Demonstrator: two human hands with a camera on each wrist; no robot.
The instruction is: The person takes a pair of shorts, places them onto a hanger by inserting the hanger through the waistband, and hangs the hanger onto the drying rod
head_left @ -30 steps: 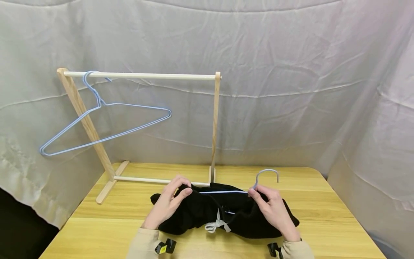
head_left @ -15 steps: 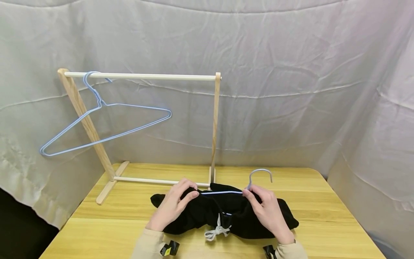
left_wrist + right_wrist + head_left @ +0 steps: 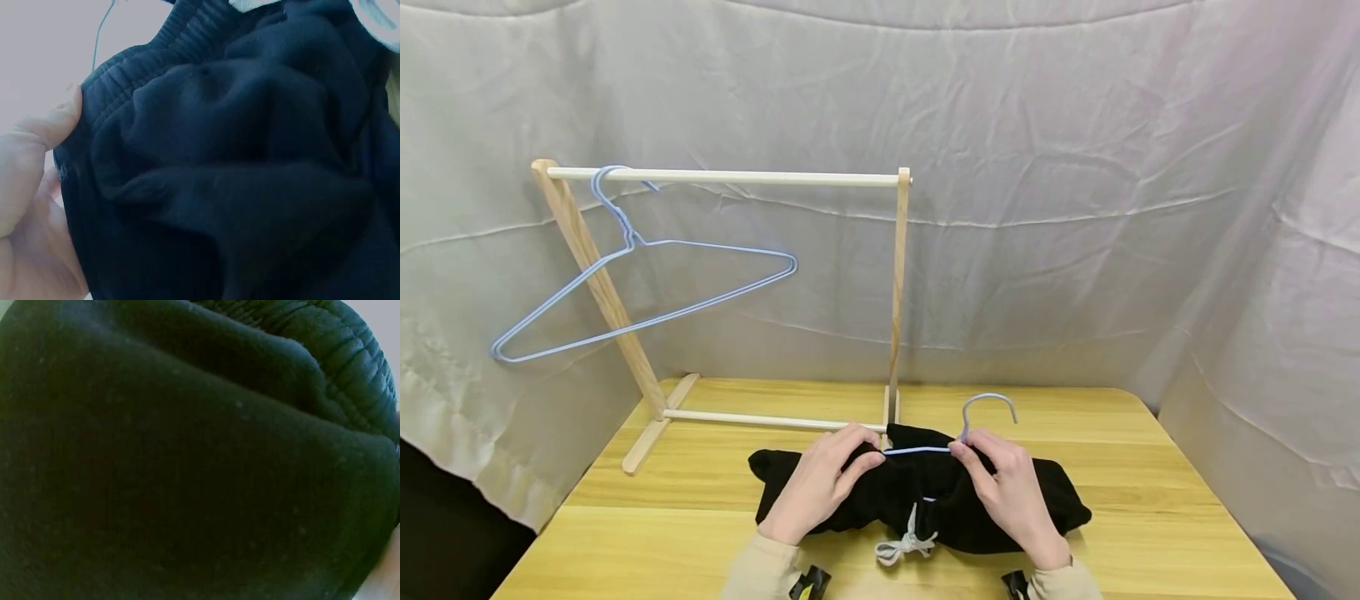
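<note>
My left hand (image 3: 826,481) pinches the garment (image 3: 925,477) before the rack's (image 3: 722,176) right post, my right hand (image 3: 1006,483) the hanger (image 3: 917,451) below its hook, both now closer together, less wire showing, so the hanger seems to sit deeper in the cloth.
</note>
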